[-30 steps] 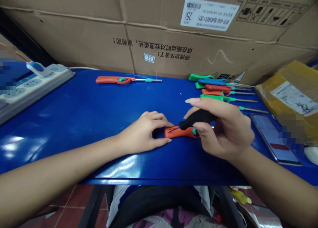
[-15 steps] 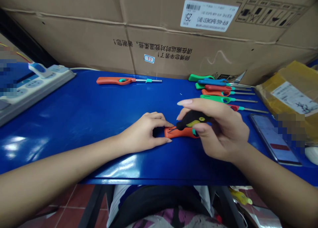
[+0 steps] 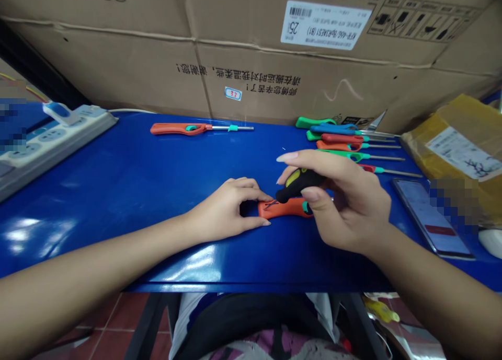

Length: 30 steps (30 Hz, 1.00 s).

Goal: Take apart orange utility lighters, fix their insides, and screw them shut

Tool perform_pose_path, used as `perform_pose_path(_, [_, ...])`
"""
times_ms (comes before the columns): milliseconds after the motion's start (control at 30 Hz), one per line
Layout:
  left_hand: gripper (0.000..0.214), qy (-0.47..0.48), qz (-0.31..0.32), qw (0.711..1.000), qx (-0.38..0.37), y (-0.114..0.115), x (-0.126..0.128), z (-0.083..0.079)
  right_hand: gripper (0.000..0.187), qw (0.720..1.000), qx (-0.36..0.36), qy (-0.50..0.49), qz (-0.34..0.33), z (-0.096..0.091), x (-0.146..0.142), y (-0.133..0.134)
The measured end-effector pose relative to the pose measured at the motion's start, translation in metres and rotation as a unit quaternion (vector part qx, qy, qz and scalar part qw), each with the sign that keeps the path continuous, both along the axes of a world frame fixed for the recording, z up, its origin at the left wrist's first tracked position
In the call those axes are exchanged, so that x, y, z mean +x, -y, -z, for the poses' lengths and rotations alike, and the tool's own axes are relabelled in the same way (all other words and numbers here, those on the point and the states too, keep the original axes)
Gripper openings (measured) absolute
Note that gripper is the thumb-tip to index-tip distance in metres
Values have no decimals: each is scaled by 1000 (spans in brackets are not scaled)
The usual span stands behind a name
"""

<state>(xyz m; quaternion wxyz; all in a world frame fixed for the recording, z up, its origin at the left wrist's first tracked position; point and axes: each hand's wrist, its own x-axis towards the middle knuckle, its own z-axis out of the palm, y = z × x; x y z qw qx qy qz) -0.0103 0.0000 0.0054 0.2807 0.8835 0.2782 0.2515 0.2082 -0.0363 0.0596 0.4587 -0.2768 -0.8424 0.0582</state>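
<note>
An orange long-nosed lighter (image 3: 288,208) lies on the blue table in front of me, its nozzle end hidden by my right hand. My left hand (image 3: 239,206) rests on the table, thumb and fingers closed on the lighter's handle end. My right hand (image 3: 345,203) grips a black and yellow screwdriver handle (image 3: 298,184). Its thin dark shaft slants down to the lighter's handle, near the left fingertips. Whether the tip sits in a screw is too small to tell.
Another orange lighter (image 3: 178,129) lies at the back left. Several coloured lighters (image 3: 345,139) are stacked back right, near a phone (image 3: 433,219) and a yellow-taped package (image 3: 451,146). A power strip (image 3: 55,140) stands left; a large cardboard box (image 3: 137,72) walls the back.
The screwdriver handle has turned in my right fingers, its yellow patch now facing up and left. My left hand and the lighter stay in place.
</note>
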Motion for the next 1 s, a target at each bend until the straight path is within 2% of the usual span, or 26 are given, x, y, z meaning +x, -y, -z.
perform_pose_path(100, [31,-3,1,1000,2,0,0,0,36,996,78,12,40,-2,-1,-4])
perform_pose_path(167, [29,-5,1,1000,0,0,1,-1,36,993,102,18,49,-1,0,-5])
perform_pose_path(233, [29,-5,1,1000,-2,0,1,-2,35,995,84,19,38,0,2,-4])
perform_pose_path(367, [32,-1,0,1000,0,-1,0,-1,44,1000,-14,16,-13,3,4,-4])
perform_pose_path(433, [32,0,-2,1000,5,-1,0,1,43,999,-31,4,-29,3,3,-5])
perform_pose_path(533, [32,3,-5,1000,13,-1,0,2,33,1000,8,-19,11,2,1,-8])
perform_pose_path(600, [32,6,-8,1000,14,0,0,1,32,997,53,-16,56,2,2,-9])
perform_pose_path(667, [32,6,-10,1000,9,0,1,0,33,995,66,-7,69,1,3,-8])
perform_pose_path(833, [31,-1,-7,1000,-8,0,1,-1,44,998,-59,2,-29,2,4,-5])
perform_pose_path(933, [31,2,-8,1000,-9,0,1,-1,38,996,-45,-30,-74,3,1,-7])
perform_pose_path(1000, [28,1,-5,1000,-15,0,1,-1,31,997,-3,-45,-55,3,-1,-9])
